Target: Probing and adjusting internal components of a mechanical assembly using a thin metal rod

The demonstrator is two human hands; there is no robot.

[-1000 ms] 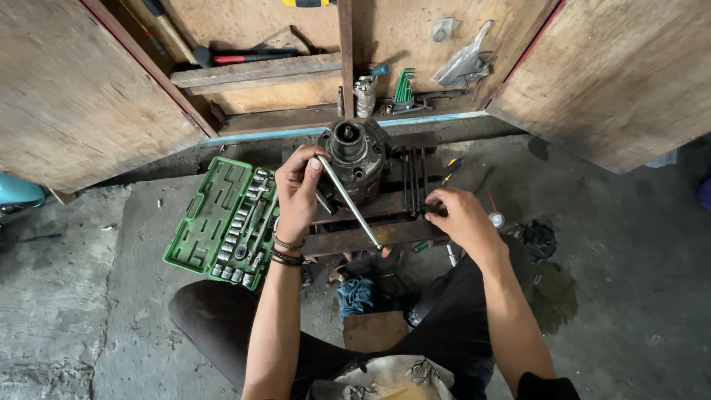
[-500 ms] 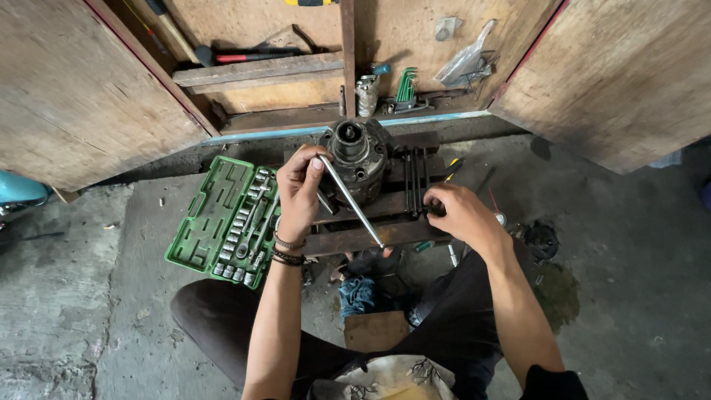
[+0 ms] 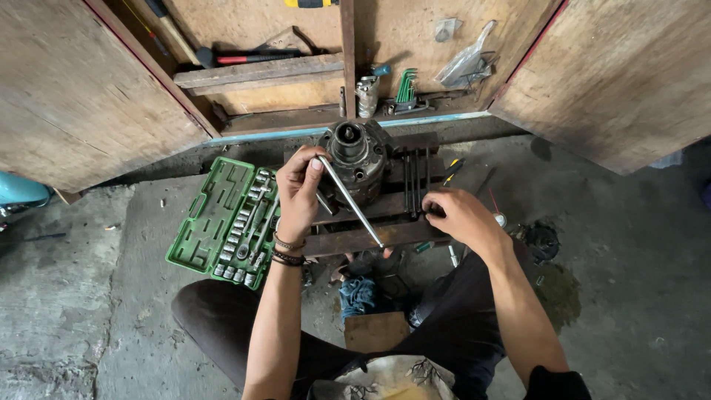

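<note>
Left hand [image 3: 296, 196] has shifted along wrench [image 3: 349, 200].

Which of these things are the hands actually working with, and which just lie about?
In use:
- left hand gripping the long silver metal bar
- dark round metal engine part under the bar
- right hand at the row of black rods

Lying about:
- open green plastic socket case
- green set of hex keys
- red-handled tool
- blue rag

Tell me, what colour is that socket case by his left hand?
The socket case is green, seen clearly in the head view, beside the left hand.
</note>
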